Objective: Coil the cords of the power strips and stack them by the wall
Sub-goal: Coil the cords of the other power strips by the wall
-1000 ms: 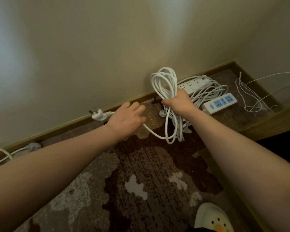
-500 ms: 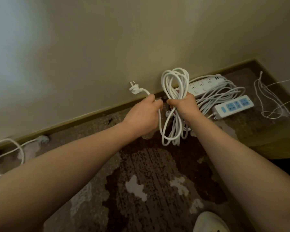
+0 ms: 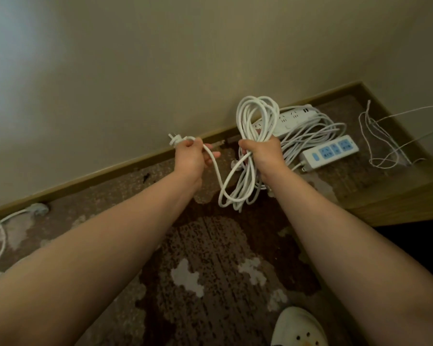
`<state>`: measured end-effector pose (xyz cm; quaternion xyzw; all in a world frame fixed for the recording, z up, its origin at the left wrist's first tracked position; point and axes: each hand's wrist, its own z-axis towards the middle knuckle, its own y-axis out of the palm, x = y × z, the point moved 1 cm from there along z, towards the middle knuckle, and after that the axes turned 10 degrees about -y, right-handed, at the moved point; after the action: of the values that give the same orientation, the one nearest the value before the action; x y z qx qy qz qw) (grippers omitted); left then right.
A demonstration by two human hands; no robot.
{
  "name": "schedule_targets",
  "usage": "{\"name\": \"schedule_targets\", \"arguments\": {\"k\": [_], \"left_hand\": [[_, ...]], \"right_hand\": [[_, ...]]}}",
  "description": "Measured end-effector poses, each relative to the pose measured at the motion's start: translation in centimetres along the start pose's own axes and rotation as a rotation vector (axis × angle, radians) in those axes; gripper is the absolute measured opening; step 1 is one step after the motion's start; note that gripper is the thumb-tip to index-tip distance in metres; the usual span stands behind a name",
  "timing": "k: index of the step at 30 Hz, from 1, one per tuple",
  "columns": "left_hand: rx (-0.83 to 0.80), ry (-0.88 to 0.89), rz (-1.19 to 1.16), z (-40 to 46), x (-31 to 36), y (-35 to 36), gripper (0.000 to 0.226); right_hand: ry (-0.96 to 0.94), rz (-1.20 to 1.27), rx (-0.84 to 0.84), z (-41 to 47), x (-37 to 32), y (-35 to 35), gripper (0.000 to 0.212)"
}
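Observation:
My right hand (image 3: 263,156) grips a bundle of white cord loops (image 3: 256,118) at its middle, with loops standing above the fist and hanging below it. My left hand (image 3: 190,158) grips the free end of that cord just behind its white plug (image 3: 174,140). A slack stretch of cord (image 3: 220,181) sags between the two hands. Two power strips lie on the floor by the wall behind my right hand: a white one (image 3: 295,118) against the skirting and one with blue sockets (image 3: 329,152) in front of it, with loose cord (image 3: 310,136) between them.
A beige wall with a wooden skirting board (image 3: 110,171) runs across the back. Thin white wires (image 3: 378,143) lie tangled at the right corner beside a wooden ledge (image 3: 398,203). Another white cord and plug (image 3: 33,209) lie at the far left. A white shoe (image 3: 298,328) shows bottom right on the patterned carpet.
My left hand picked the plug end up off the floor by the skirting, brought it up near the bundle, then drew slightly left. My right hand kept hold of the loops.

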<state>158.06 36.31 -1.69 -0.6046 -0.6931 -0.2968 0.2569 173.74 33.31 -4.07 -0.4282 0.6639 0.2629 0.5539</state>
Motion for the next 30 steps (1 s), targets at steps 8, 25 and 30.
{"name": "schedule_targets", "arguments": {"k": [8,25,30], "left_hand": [[-0.249,0.151,0.545,-0.5,-1.4,-0.9,0.032],[-0.295,0.628,1.034,-1.2,-2.3,1.9,0.041],[-0.241,0.634,1.426,0.1,-1.9,1.6,0.086]], "right_hand": [[0.018,-0.010,-0.013,-0.1,0.0,0.1,0.011],[0.132,0.347,0.113,-0.5,0.3,-0.5,0.029],[0.239,0.408,0.040,-0.7,0.2,-0.2,0.034]]}}
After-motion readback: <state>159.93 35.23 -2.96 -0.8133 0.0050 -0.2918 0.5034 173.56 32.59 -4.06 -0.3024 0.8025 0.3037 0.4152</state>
